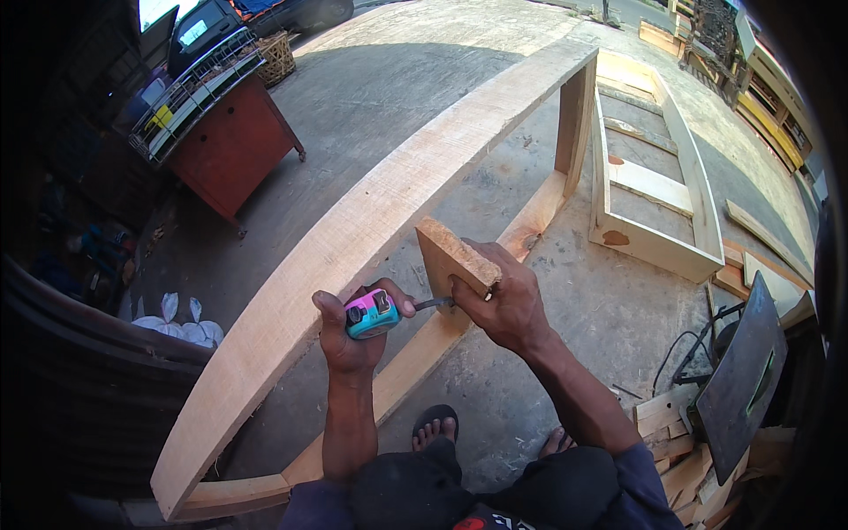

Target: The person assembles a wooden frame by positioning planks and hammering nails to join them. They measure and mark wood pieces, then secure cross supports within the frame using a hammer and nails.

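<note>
In my left hand [353, 334] is a pink and teal tape measure [371, 314], gripped by the case. A short length of its blade [433, 303] runs out toward my right hand [503, 300]. That hand is closed round a short wooden board [450, 256], held tilted with its rough sawn end up. Where the blade meets the board, my fingers partly hide it. Both hands are over the opening of a large wooden frame [389, 190], whose long top plank passes just beyond my left hand.
A second, pale wooden frame with slats [654, 256] lies on the concrete at the right. Beside it are a dark flat-topped saw table [742, 380] and scattered offcuts [698, 477]. A red cabinet [231, 146] stands far left, white sacks [181, 325] nearer.
</note>
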`<state>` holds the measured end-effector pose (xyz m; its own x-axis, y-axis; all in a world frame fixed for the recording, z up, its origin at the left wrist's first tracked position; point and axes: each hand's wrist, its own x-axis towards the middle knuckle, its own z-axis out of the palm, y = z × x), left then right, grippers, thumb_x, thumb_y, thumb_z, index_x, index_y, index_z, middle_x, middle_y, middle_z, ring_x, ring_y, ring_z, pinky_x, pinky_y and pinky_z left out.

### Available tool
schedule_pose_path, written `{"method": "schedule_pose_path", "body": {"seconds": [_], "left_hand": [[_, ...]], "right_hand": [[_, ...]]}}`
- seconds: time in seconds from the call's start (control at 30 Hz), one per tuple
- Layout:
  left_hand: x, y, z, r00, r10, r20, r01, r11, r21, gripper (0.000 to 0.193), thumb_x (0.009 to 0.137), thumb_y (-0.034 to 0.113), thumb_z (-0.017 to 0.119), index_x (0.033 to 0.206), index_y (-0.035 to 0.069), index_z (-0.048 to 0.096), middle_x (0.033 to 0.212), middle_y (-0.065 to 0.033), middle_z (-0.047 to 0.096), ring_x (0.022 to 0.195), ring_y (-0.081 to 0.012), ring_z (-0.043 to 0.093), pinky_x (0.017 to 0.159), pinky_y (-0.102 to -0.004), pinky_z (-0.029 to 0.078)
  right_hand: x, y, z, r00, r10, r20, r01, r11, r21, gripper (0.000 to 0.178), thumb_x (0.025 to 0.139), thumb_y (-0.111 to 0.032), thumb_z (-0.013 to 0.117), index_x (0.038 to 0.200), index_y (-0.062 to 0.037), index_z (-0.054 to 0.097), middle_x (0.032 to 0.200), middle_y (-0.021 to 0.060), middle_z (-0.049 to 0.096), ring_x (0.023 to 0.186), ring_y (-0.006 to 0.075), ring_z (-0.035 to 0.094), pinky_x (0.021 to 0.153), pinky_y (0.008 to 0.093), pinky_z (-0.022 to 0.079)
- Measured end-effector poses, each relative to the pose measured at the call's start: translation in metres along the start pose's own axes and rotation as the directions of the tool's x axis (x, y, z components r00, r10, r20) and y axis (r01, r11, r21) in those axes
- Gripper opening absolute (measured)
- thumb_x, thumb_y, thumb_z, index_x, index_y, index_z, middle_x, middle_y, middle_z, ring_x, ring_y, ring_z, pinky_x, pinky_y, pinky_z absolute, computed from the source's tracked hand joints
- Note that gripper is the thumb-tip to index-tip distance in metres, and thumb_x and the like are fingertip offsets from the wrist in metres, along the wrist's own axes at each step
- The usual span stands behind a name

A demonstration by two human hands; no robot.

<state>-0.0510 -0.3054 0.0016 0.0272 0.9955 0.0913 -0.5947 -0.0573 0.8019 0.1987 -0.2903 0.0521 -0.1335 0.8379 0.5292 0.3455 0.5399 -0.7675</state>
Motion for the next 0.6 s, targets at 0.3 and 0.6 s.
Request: {"method": "schedule_pose_path", "body": {"seconds": [0.3, 0.6], "left_hand": [[-0.033, 0.007, 0.054, 0.994, -0.021, 0.104, -0.017, 0.937, 0.348, 0.105, 0.100, 0.082, 0.020, 0.107, -0.010, 0.072, 0.096, -0.0223, 0.073, 0.091, -0.0311, 0.071, 0.087, -0.0387, 0.054], [-0.035, -0.010, 0.042, 0.989, -0.106, -0.098, 0.106, 0.994, -0.009, 0.101, 0.101, 0.080, 0.019, 0.139, -0.006, 0.055, 0.087, -0.0276, 0.071, 0.079, -0.0369, 0.070, 0.077, -0.0418, 0.057]], "right_hand": [[0.008, -0.002, 0.032, 0.985, 0.010, 0.171, 0.016, 0.988, -0.152, 0.041, 0.094, -0.021, 0.074, 0.126, 0.0012, 0.059, 0.072, 0.0215, 0.071, 0.066, 0.0389, 0.074, 0.059, 0.0446, 0.058], [0.025, 0.011, 0.037, 0.974, -0.053, 0.221, 0.111, 0.959, -0.260, 0.043, 0.093, -0.022, 0.075, 0.126, 0.0013, 0.060, 0.069, 0.0205, 0.071, 0.066, 0.0399, 0.074, 0.060, 0.0452, 0.058]]}}
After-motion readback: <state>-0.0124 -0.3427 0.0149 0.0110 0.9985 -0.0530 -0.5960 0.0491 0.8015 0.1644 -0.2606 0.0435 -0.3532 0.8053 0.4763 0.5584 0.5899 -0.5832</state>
